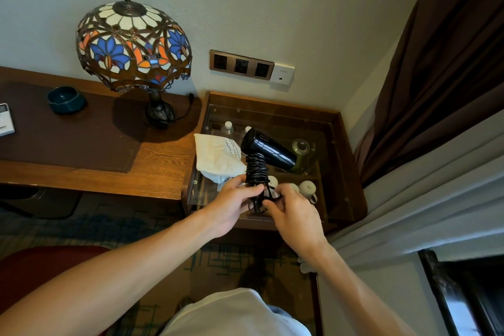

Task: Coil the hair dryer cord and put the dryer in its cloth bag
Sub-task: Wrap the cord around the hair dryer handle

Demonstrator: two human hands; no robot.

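Hands (231,207) grip cord-wrapped dryer (268,151) (bag (215,157) text unreadable).

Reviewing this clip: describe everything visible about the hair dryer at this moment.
The hair dryer is small, glossy black, plastic-looking. Its barrel tilts, with the end nearer the right pointing down-right above the glass-topped cabinet. The black cord is wound tightly around the handle. The left hand grips the handle's base; the right hand fingers the cord's loose end. The white cloth bag lies behind it.
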